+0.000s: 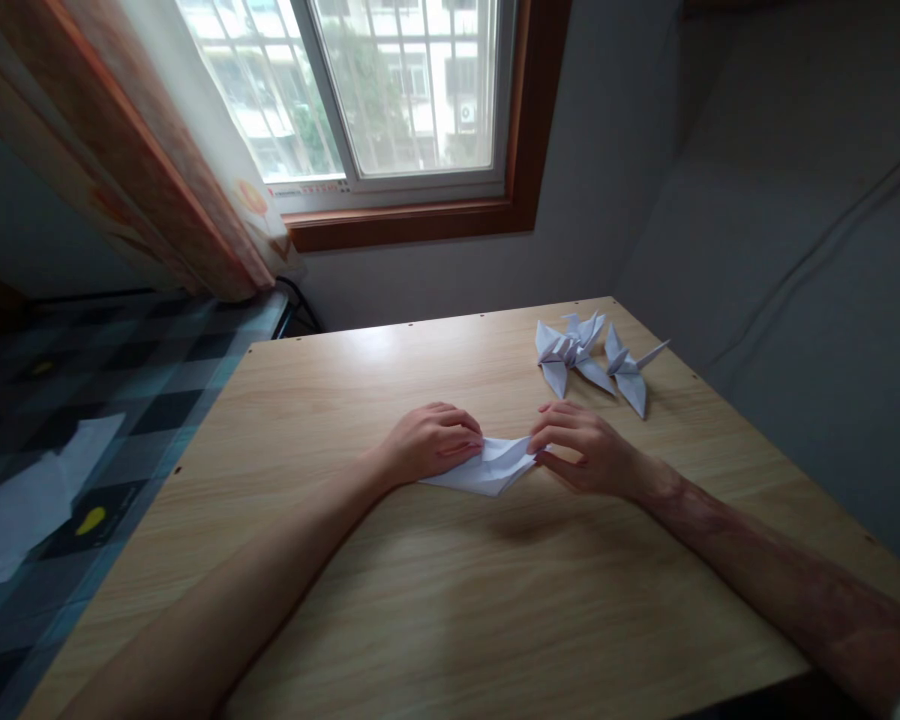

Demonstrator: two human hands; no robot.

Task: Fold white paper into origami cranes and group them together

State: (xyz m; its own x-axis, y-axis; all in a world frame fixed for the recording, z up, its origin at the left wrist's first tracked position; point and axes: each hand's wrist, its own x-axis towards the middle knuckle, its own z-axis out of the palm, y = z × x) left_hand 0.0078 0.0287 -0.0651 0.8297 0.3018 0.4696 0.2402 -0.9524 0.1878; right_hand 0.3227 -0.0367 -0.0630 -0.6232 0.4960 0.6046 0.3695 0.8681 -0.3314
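A partly folded white paper [491, 467] lies on the wooden table [390, 400] in front of me. My left hand [429, 442] rests curled on the paper's left end, fingers pressing it down. My right hand [581, 450] pinches the paper's right tip between thumb and fingers. Both hands are closed on the same sheet. Behind my right hand lie finished white paper cranes [596, 358], a cluster of two or three with wings spread.
The table's left edge borders a bed with a dark checked cover [82, 420] carrying loose white sheets [26, 505]. A window [375, 90] with an orange curtain [157, 170] is behind. A grey wall [795, 280] runs along the table's right side.
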